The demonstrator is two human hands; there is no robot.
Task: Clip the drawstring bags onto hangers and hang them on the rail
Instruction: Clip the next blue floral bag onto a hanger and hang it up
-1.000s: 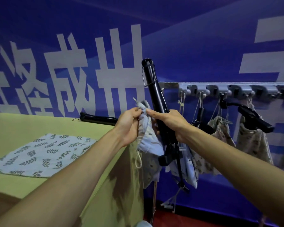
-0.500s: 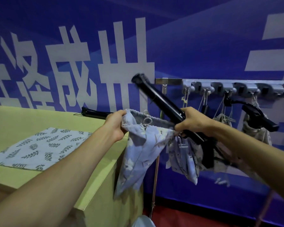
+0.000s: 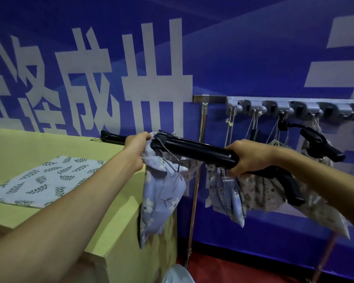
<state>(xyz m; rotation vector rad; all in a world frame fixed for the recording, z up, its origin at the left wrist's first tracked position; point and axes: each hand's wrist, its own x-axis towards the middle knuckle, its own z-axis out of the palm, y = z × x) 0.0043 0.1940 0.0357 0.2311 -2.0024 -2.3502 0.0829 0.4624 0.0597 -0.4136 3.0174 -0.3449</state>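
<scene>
A black hanger [image 3: 194, 150] lies nearly level in the air in front of me. My right hand [image 3: 245, 157] grips it near its middle. My left hand [image 3: 136, 146] pinches the top corner of a light blue floral drawstring bag [image 3: 161, 193] at the hanger's left end, beside the wire clip [image 3: 169, 158]. The bag hangs down in front of the table edge. The grey rail [image 3: 294, 106] with hooks runs along the wall at right, with several bags [image 3: 260, 193] and another black hanger [image 3: 319, 144] hanging from it.
A yellow-green table [image 3: 39, 144] stands at left with a leaf-print bag [image 3: 47, 180] flat on it and another black hanger [image 3: 112, 138] at its far edge. A metal pole [image 3: 196, 170] supports the rail. A blue banner wall is behind.
The hanger has swung from upright to nearly level. My left hand has moved left with the bag's corner to the hanger's left end, and the bag has spread and hangs lower.
</scene>
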